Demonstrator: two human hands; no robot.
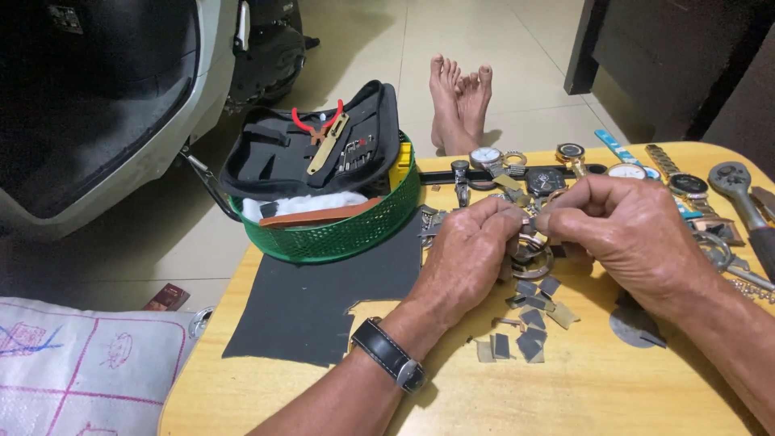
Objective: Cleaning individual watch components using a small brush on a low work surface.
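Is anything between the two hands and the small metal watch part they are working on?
Nothing visible. The left hand and right hand both pinch the small metal watch part directly, above the loose metal links on the table.

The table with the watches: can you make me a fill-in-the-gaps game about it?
1. The round basket beside the left hand is coloured ____.
2. The pliers on the black tool case have ____ handles.
3. The wrist behind the left hand wears a black ____.
4. Under the basket lies a dark ____.

Missing words: green; red; watch; mat
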